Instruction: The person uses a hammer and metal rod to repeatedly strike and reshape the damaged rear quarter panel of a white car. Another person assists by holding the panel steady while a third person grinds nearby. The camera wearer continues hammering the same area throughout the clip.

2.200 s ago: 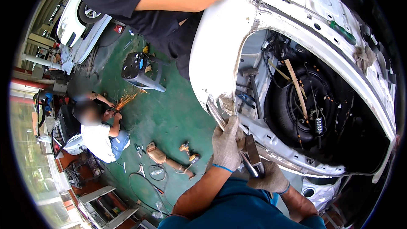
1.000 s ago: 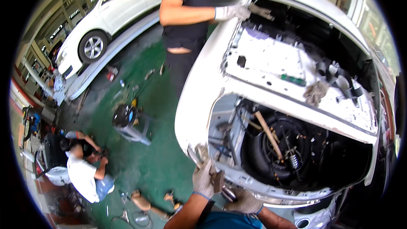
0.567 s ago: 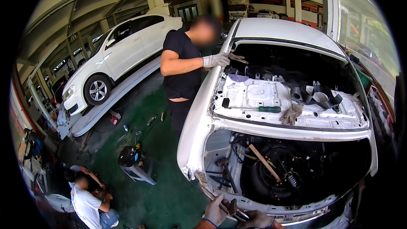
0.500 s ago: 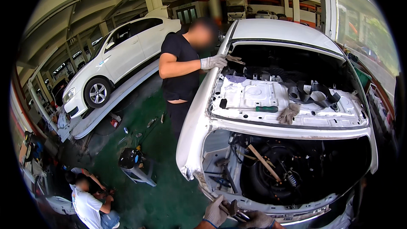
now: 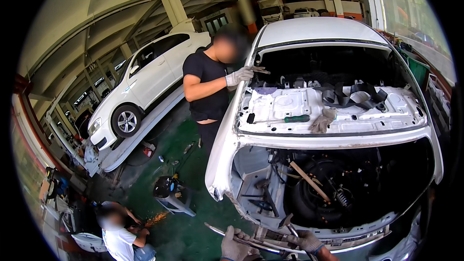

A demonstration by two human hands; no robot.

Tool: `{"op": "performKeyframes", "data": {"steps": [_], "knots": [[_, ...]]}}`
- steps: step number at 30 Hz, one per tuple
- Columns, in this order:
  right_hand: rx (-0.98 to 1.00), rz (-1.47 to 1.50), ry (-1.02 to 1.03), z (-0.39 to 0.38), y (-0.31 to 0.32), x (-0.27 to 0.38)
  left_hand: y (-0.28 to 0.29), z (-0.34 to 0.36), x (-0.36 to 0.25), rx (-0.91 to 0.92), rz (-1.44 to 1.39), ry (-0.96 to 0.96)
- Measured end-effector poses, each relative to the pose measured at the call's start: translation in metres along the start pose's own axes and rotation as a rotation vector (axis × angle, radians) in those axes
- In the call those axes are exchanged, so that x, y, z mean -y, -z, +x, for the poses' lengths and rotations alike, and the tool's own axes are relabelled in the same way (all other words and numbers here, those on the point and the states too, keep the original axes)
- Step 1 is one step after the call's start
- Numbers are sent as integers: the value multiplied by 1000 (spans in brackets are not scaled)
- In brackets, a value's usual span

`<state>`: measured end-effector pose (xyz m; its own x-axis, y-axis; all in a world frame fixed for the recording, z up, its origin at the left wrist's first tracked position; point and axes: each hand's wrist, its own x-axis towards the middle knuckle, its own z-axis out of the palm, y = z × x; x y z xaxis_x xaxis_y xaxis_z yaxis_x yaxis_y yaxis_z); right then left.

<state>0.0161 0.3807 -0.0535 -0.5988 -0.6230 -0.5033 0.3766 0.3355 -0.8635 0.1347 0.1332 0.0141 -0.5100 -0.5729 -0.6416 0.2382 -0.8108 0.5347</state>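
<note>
Both my hands wear grey work gloves, low in the head view at the rear edge of a stripped white car body [image 5: 220,154]. My left hand [image 5: 235,247] is closed round a long metal bar [image 5: 216,229], whose thin end points left beyond the bumper area. My right hand [image 5: 308,241] grips a hammer [image 5: 287,220], its head up near the rear panel [image 5: 338,241]. Inside the open trunk lie another hammer [image 5: 267,195] and a long wooden handle [image 5: 309,182]. The far end of the bar is partly hidden by my hands.
A co-worker [image 5: 208,82] in black stands left of the car, gloved hand on its pillar. Another person [image 5: 121,237] crouches at lower left beside orange sparks [image 5: 155,219]. A stool [image 5: 175,198] carries tools. On the shelf lie a green-handled screwdriver [image 5: 297,118], glove [image 5: 323,121] and black straps [image 5: 355,96].
The view has shifted. My left hand has moved down and left with the bar, which reaches further left. My right hand has moved right and up with the hammer. Sparks have appeared by the crouching person.
</note>
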Motion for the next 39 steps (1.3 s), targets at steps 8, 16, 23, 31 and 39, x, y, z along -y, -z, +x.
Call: {"op": "performKeyframes", "data": {"steps": [8, 16, 23, 31, 39], "knots": [[-283, -526, -156, 46, 49, -138, 52, -2, -23, -129, -72, -67], [-348, -60, 55, -10, -5, -128, 99, 45, -10, -151, -117, 22], [-306, -299, -49, -5, -63, -53, 87, 43, -59, -110, -197, 141], [-134, -223, -239, 30, -117, 29, 92, 79, -91, 157, 63, 65], [229, 241, 159, 39, -145, 58, 21, 88, -87, 504, -59, 400]]}}
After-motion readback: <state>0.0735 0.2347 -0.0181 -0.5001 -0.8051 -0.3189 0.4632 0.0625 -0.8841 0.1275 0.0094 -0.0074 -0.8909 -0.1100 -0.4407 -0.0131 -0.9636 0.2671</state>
